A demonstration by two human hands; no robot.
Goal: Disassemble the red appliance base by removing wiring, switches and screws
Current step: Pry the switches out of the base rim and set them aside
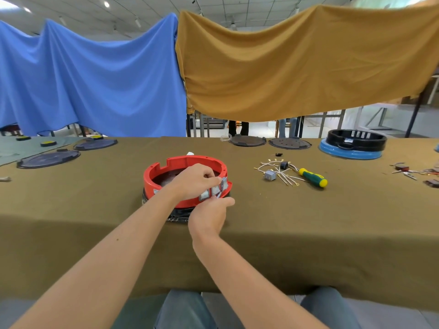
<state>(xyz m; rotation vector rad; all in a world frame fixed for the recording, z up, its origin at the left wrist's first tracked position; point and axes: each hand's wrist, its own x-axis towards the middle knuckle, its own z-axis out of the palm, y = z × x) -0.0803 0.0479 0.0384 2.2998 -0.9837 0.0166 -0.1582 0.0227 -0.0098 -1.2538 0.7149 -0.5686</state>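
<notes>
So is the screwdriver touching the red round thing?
Apart. The head view shows the screwdriver lying on the table well to the right of the red base, with bare cloth between them.

A single wide-angle view is taken from head height, directed forward and down across the olive cloth-covered table (95, 210), with the near edge shown close below.

Red appliance base (166, 172) on the olive-covered surface (95, 210). Left hand (194, 180) reaching over the rim, fingers on the grey switches (215, 189); right hand (210, 216) pinching them from outside. Screwdriver (312, 177) and loose wires (282, 174) lying to the right.
</notes>
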